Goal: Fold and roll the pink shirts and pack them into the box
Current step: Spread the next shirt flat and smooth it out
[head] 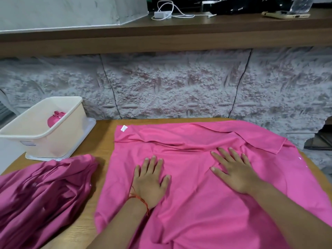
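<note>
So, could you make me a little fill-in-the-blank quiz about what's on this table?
1. The left hand and right hand lie flat on the spread shirt, whose colour is ___.
2. The cream box holds ___ rolled shirt.
3. The red bracelet is on the ___ wrist.
Missing words: pink; one; left.

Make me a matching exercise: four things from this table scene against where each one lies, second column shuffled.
1 rolled shirt
2 spread shirt
3 shirt heap
4 white charger

A on the shelf
B under left hand and right hand
C in the box
D bunched on the table's left side

Pairs: 1-C, 2-B, 3-D, 4-A
</note>
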`<move>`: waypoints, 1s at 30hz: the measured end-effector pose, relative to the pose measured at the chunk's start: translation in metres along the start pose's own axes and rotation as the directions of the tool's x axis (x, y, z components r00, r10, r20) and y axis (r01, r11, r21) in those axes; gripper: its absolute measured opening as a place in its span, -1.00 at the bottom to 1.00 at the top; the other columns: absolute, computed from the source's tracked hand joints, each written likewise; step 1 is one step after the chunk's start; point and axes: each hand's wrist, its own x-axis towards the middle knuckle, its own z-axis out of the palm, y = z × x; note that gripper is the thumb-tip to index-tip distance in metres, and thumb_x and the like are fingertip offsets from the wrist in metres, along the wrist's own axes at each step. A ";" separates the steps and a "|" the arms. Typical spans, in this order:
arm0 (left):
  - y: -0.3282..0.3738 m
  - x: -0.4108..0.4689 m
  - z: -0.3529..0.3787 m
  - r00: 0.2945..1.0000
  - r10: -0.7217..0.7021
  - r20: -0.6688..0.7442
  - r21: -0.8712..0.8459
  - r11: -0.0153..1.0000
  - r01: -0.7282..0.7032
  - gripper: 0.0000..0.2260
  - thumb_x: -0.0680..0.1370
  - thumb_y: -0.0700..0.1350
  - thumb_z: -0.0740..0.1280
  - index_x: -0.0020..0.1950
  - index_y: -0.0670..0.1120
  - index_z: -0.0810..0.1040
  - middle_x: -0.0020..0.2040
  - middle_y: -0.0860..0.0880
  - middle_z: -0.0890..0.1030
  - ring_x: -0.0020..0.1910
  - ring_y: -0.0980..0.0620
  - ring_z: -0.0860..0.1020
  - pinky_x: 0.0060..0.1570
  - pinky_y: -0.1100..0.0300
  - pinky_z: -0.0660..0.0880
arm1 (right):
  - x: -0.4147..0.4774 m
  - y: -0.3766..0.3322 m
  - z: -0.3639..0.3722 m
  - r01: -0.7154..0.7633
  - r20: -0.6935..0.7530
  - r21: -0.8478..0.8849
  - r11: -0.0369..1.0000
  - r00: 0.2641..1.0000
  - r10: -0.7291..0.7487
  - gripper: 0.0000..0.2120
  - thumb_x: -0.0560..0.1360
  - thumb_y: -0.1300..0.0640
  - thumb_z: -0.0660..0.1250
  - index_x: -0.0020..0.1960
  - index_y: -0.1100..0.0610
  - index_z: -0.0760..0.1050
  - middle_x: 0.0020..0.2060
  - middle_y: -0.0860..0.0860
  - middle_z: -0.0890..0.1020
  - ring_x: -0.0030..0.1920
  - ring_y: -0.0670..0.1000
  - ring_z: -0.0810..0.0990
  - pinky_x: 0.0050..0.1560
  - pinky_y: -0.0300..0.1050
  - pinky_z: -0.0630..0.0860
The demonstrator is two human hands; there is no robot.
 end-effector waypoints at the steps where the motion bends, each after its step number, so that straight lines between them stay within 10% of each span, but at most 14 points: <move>1: 0.003 -0.002 -0.001 1.000 -0.003 0.002 -0.002 1.000 0.003 -0.32 0.61 0.35 -0.18 0.70 0.14 -0.07 0.71 0.06 -0.08 0.68 -0.02 -0.15 0.62 -0.13 -0.15 | -0.001 0.001 -0.001 0.001 0.008 -0.006 1.000 1.000 -0.001 -0.30 0.53 -0.54 -0.22 0.62 -0.41 -0.25 0.67 -0.24 -0.17 0.68 0.04 -0.24 0.63 0.28 -0.22; 4: 0.003 -0.007 -0.014 1.000 0.025 0.006 -0.130 0.991 -0.024 -0.40 0.65 0.30 0.03 0.68 0.15 0.09 0.69 0.09 0.03 0.68 0.01 -0.06 0.63 -0.09 -0.11 | -0.001 -0.001 -0.007 -0.005 0.054 -0.008 1.000 0.999 0.006 -0.33 0.56 -0.49 -0.15 0.63 -0.40 -0.19 0.68 -0.22 -0.14 0.68 0.04 -0.20 0.63 0.29 -0.18; 8: -0.029 -0.032 -0.049 0.984 -0.049 -0.172 -0.385 0.922 -0.021 -0.64 0.59 0.12 0.30 0.36 0.06 0.56 0.34 0.04 0.58 0.33 -0.03 0.52 0.40 0.04 0.40 | 0.007 -0.029 -0.024 -0.067 0.022 -0.090 0.994 0.997 0.069 -0.43 0.65 -0.24 0.11 0.64 -0.21 0.16 0.66 -0.09 0.18 0.63 0.12 0.14 0.59 0.36 0.03; 15: -0.102 -0.109 -0.054 0.903 -0.386 -0.190 -0.546 0.806 0.229 -0.75 0.57 -0.10 0.43 0.24 -0.03 0.56 0.15 -0.01 0.56 0.22 -0.11 0.53 0.30 -0.09 0.46 | -0.015 -0.157 -0.011 0.203 -0.078 0.068 0.977 0.977 -0.197 -0.49 0.61 -0.15 0.24 0.55 -0.16 0.36 0.52 -0.15 0.40 0.52 -0.02 0.31 0.54 0.03 0.18; 20: -0.111 -0.151 -0.054 0.836 -0.545 -0.070 -0.620 0.680 0.392 -0.62 0.61 0.17 0.31 0.25 -0.08 0.56 0.12 -0.01 0.65 0.15 -0.07 0.61 0.20 -0.06 0.54 | -0.049 -0.230 0.002 0.371 -0.035 0.109 0.922 0.929 -0.369 -0.53 0.65 -0.23 0.16 0.53 -0.17 0.39 0.52 -0.17 0.41 0.52 -0.03 0.33 0.55 0.03 0.16; 25: -0.097 -0.193 -0.056 0.916 -0.368 0.162 -0.664 0.646 0.377 -0.74 0.60 0.27 0.31 -0.04 0.14 0.67 -0.24 0.19 0.69 -0.21 0.29 0.61 -0.21 0.22 0.41 | -0.098 -0.263 0.010 0.490 0.076 0.216 0.844 0.854 -0.515 -0.28 0.53 -0.52 0.02 0.54 -0.18 0.38 0.53 -0.20 0.40 0.52 -0.07 0.33 0.56 0.00 0.21; 30: -0.074 -0.201 -0.047 0.975 -0.198 0.095 -0.920 0.356 0.162 -0.75 0.59 0.06 0.33 0.25 0.25 0.63 0.20 0.19 0.69 0.22 0.25 0.60 0.23 0.20 0.44 | -0.111 -0.260 0.016 0.456 0.141 0.289 0.842 0.849 -0.509 -0.29 0.59 -0.45 0.10 0.66 -0.20 0.15 0.65 -0.23 0.17 0.63 -0.14 0.07 0.63 -0.04 -0.03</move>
